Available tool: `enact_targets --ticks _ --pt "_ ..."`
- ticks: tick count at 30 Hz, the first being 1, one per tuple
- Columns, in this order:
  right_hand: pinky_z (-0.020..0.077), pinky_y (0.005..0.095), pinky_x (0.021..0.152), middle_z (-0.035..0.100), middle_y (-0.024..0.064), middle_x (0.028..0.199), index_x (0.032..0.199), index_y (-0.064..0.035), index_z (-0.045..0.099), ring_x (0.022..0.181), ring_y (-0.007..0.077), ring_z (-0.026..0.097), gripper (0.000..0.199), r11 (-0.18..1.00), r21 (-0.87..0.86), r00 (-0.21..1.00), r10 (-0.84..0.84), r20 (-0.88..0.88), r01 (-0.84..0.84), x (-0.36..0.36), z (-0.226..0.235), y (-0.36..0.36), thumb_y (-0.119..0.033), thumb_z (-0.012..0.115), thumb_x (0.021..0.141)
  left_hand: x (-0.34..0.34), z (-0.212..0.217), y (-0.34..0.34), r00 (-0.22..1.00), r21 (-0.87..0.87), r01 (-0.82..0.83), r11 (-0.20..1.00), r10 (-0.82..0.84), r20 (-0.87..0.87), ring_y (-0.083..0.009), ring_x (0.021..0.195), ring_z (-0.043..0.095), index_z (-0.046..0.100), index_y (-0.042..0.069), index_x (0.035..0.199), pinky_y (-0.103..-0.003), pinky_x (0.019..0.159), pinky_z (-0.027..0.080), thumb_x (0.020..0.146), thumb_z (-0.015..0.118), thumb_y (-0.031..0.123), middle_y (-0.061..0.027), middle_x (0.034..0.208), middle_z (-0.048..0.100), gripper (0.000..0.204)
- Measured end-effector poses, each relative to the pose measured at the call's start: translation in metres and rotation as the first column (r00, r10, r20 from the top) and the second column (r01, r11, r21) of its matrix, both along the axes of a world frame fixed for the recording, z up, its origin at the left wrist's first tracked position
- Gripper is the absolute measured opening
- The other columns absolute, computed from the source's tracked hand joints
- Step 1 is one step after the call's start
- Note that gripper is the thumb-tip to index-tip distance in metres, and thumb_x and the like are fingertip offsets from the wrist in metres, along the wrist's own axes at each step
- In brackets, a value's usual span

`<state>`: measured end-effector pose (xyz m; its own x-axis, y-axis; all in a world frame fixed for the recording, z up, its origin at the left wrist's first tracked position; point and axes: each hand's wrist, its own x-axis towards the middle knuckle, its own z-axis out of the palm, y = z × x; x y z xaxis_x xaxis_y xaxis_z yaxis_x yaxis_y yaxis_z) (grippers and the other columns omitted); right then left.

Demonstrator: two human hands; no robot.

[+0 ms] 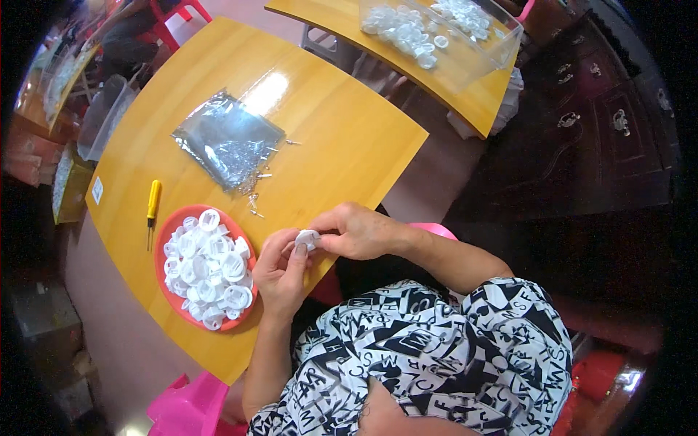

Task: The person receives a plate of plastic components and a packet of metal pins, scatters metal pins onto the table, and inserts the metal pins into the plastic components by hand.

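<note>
Between both hands, over the near edge of the table, is a small round white plastic part [307,239]. My left hand [282,267] is closed on its left side, thumb pressed against it. From the right, my right hand [354,231] pinches the same part with thumb and fingers. Just left of my left hand, a red oval tray [161,270] holds a heap of similar white plastic parts [207,265]. Beyond the hands lie small metal pins or screws [254,206], too small to make out well, beside a clear plastic bag [229,138].
A yellow-handled screwdriver [153,200] rests left of the tray on the wooden table [327,109]. A second table [465,102] carries a clear bin [502,54] with more white parts. A pink stool [187,407] stands at lower left, and dark carved furniture [582,123] at right.
</note>
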<state>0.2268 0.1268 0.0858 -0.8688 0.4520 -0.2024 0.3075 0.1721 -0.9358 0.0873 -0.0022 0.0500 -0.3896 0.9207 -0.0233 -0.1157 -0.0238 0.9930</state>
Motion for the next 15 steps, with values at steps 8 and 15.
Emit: enact_targets --ticks 8,15 --pt "0.0509 0.0285 0.066 0.069 0.0117 0.081 0.100 0.0027 0.067 0.072 0.0144 0.064 0.023 0.994 -0.094 0.998 0.059 0.019 -0.057 -0.003 0.005 0.010 -0.013 0.061 0.084 0.002 0.004 -0.001 0.992 -0.021 -0.060 0.998 0.062 0.112 -0.0114 0.076 0.062 0.058 -0.006 0.112 -0.021 0.064 0.050 0.090 0.057 -0.002 -0.0102 0.097 0.066 0.022" --pt "0.0492 0.0282 0.060 0.068 0.0110 0.075 0.089 0.0042 0.069 0.066 0.0137 0.062 0.023 0.987 -0.155 0.995 0.017 -0.095 -0.031 -0.001 -0.006 0.008 -0.017 0.064 0.081 0.004 0.007 -0.002 0.995 0.020 -0.049 0.999 0.047 0.085 -0.0119 0.076 0.063 0.061 -0.006 0.107 -0.021 0.065 0.051 0.090 0.058 -0.002 -0.0105 0.095 0.067 0.019"
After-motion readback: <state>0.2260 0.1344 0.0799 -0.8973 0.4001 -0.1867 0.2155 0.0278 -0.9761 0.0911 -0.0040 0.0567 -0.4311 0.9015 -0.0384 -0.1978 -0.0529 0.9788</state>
